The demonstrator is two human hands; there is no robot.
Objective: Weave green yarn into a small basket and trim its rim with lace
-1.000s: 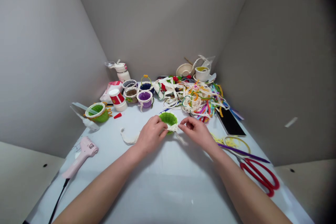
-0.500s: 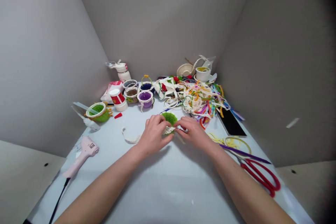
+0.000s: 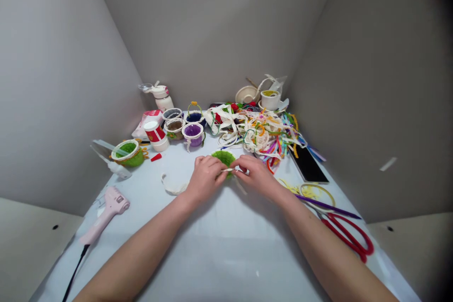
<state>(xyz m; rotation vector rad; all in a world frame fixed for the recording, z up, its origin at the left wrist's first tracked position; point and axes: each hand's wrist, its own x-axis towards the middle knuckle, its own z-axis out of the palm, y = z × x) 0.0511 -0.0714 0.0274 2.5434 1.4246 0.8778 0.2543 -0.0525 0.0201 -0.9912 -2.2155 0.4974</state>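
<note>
In the middle of the table, a small green basket (image 3: 223, 156) stands partly hidden behind my fingers. My left hand (image 3: 206, 177) is closed, pinching white lace trim (image 3: 228, 170) at the basket's near side. From beneath that hand a loose length of the trim curves out to the left on the table. My right hand (image 3: 255, 174) is closed too, its thumb and fingertips pinching the trim just right of the left fingertips. A short pale end hangs below the right fingers.
A pink glue gun (image 3: 108, 214), a glue bottle (image 3: 118, 169) and another green basket (image 3: 128, 153) lie left. Behind are small baskets, including a purple one (image 3: 193, 134), and tangled ribbons (image 3: 260, 137). At right are a phone (image 3: 308, 164) and red-handled scissors (image 3: 350, 236).
The lace between my fingertips now looks narrower and more edge-on, and my left fingers have curled closer together. The whole view has shifted slightly.
</note>
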